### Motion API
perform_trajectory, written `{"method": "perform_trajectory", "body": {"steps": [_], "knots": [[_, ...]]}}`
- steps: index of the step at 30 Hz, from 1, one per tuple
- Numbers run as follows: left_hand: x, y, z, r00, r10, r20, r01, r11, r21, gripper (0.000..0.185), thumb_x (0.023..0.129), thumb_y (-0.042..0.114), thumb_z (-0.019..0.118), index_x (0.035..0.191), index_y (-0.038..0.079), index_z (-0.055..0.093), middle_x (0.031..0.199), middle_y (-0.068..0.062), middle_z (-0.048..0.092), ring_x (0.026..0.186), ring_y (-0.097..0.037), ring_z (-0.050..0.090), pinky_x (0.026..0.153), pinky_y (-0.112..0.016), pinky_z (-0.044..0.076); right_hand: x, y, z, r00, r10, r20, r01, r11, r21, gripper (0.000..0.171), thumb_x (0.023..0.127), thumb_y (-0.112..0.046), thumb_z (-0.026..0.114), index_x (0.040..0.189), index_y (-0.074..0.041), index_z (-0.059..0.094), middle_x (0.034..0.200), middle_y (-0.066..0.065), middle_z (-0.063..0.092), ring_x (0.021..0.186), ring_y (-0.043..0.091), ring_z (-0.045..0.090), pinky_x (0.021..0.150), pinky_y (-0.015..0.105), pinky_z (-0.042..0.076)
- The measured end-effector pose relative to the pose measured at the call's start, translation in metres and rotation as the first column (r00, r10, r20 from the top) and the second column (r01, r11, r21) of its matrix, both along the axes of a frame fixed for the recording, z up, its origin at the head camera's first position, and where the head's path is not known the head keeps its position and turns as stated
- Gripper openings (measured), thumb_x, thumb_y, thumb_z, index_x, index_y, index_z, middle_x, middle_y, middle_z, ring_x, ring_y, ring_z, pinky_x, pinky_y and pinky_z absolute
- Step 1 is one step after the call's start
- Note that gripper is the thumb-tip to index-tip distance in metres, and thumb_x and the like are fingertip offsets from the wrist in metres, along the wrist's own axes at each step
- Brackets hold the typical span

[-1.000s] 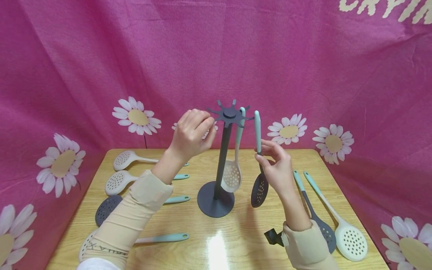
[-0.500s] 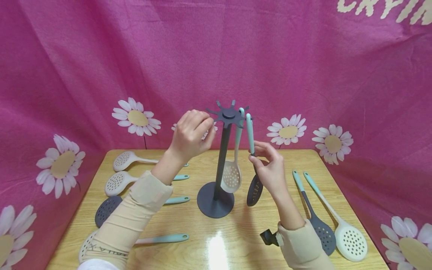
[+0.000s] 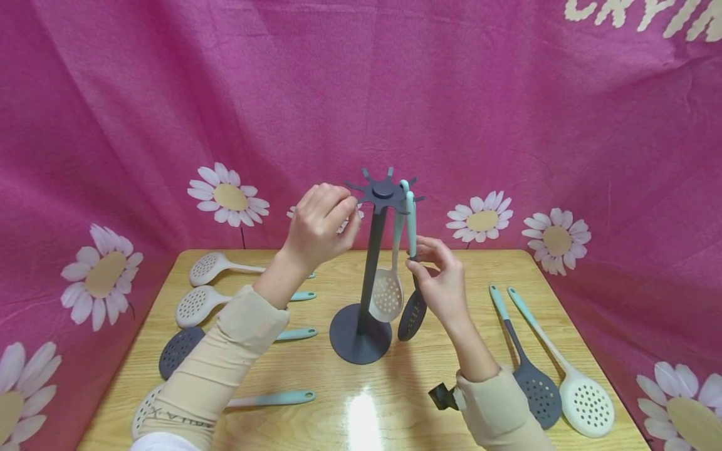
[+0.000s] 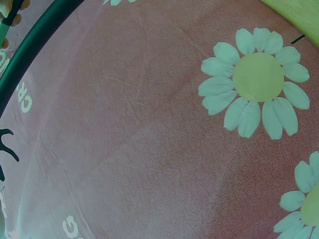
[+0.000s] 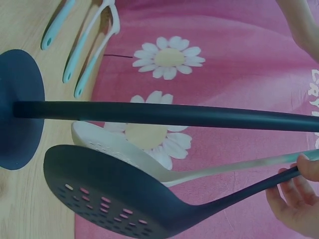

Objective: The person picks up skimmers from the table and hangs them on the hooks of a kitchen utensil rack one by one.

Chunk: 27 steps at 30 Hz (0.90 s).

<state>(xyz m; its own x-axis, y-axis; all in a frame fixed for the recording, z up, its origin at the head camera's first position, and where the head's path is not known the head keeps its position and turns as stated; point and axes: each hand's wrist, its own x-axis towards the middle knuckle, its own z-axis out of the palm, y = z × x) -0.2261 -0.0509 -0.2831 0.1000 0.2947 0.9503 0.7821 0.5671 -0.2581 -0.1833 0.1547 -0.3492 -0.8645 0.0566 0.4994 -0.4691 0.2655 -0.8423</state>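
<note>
A staged tabletop set: pink daisy backdrop cloth [image 3: 361,94] behind wooden table [image 3: 395,401].

Both raised hands, left hand [image 3: 318,223] and right hand [image 3: 440,282], have curled fingers.

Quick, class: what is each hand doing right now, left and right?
Left hand: fingers curled, pinching a prong of the rack.
Right hand: pinching the dark skimmer by its handle, beside the rack's top.
</note>
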Motion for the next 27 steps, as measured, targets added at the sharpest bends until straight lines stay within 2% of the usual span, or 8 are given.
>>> {"method": "perform_trajectory", "body": {"steps": [6,16,23,27], "knots": [[-0.0003,-0.0002,-0.0005,1.0,0.005,0.0,-0.005,1.0,-0.002,0.014,0.082,0.005,0.051,0.074,-0.003,0.059,0.073,-0.013,0.056,0.064,-0.026,0.053,0.054,-0.033,0.044,-0.0007,-0.0019,-0.0021,1.0,0.012,0.005,-0.012,1.0,-0.009,0.037,0.075,0.014,0.063,0.11,0.003,0.059,0.089,0.024,0.062,0.08,0.017,0.062,0.068,0.018,0.051],[-0.0013,-0.0001,-0.0012,1.0,-0.005,0.005,0.005,1.0,0.003,0.008,0.079,0.001,0.053,0.074,-0.003,0.058,0.073,-0.013,0.056,0.063,-0.026,0.052,0.053,-0.032,0.043,-0.0003,-0.0045,-0.0035,1.0,0.023,0.011,-0.023,1.0,0.007,0.037,0.076,0.01,0.065,0.112,0.001,0.059,0.09,0.023,0.063,0.079,0.014,0.062,0.068,0.022,0.052],[-0.0009,0.0007,-0.0013,1.0,-0.008,0.008,0.008,1.0,0.014,0.006,0.077,0.0,0.054,0.073,-0.003,0.057,0.072,-0.013,0.056,0.062,-0.026,0.052,0.053,-0.033,0.042,0.0011,-0.0066,-0.0037,1.0,0.029,0.01,-0.029,0.999,0.02,0.039,0.075,0.011,0.066,0.112,0.001,0.058,0.091,0.019,0.064,0.079,0.021,0.063,0.068,0.023,0.053],[-0.0007,0.0012,-0.0009,1.0,-0.011,0.007,0.011,1.0,0.016,0.006,0.077,0.0,0.054,0.073,-0.003,0.057,0.072,-0.013,0.056,0.062,-0.026,0.051,0.053,-0.032,0.042,0.0022,-0.0083,-0.0026,0.999,0.031,0.015,-0.031,0.999,0.027,0.039,0.075,0.01,0.066,0.112,0.002,0.057,0.093,0.019,0.064,0.079,0.018,0.062,0.07,0.03,0.054]]}}
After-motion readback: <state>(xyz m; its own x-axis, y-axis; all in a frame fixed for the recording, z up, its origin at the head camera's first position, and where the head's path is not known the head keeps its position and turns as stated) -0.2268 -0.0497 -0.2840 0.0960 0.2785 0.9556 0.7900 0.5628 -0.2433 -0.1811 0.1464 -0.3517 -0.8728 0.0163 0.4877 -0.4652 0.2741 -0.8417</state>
